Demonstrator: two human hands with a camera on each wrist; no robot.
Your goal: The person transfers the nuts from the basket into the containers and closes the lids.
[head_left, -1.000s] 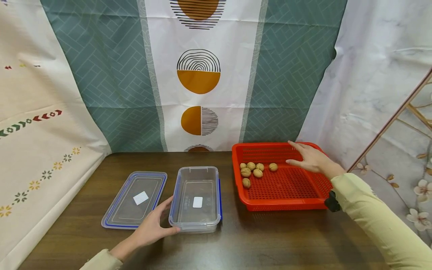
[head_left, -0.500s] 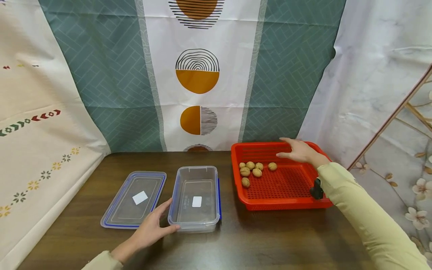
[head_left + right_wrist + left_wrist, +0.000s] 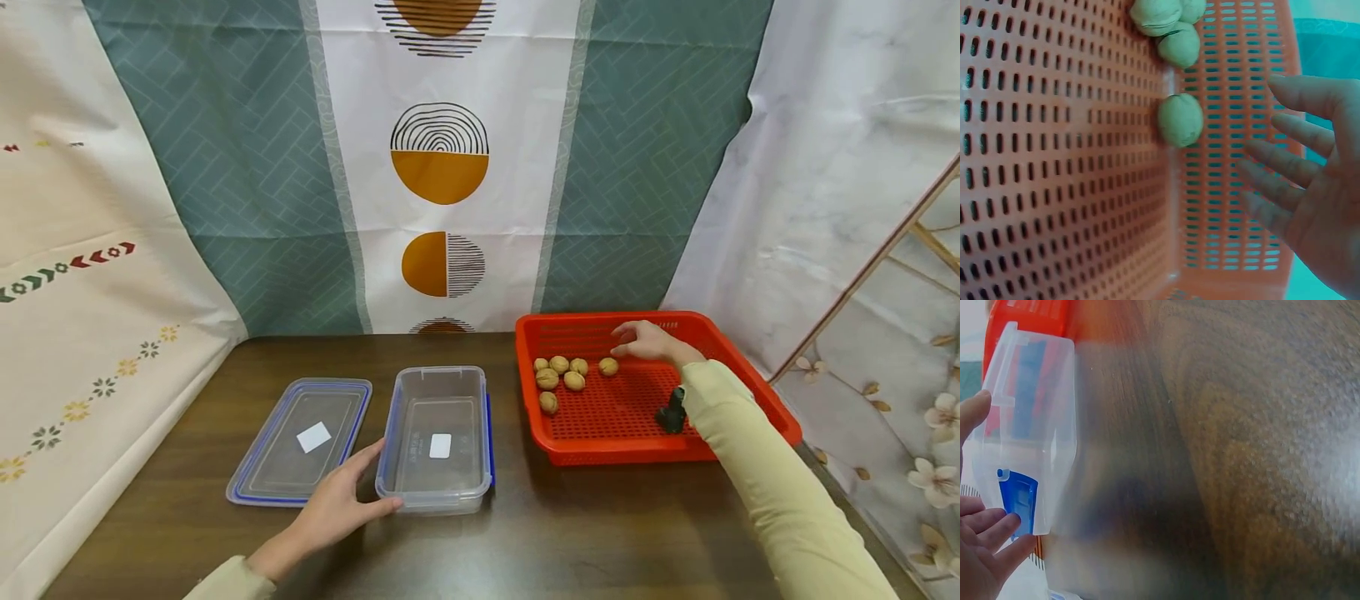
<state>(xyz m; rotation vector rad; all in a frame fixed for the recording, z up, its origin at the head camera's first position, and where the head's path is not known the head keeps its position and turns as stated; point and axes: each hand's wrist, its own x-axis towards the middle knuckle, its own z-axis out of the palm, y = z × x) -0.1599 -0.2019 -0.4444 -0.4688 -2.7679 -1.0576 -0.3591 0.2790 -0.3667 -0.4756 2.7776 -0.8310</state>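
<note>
Over the red basket (image 3: pixel 637 450), we hold our right hand (image 3: pixel 651 342) released, fingers apart, just beside a lone walnut (image 3: pixel 608 367) on the basket floor. We see six more walnuts (image 3: pixel 547 379) in the basket, toward its left side. Our left hand (image 3: pixel 337 504) is relaxed and outstretched, its thumb and fingers touching the near left corner of the box (image 3: pixel 431 417). Left of the box, we have the lid (image 3: pixel 292 462) flat on the bench (image 3: pixel 570 542).

Head view looks forward-down; both closer wrist views share its red basket (image 3: pixel 630 452).
</note>
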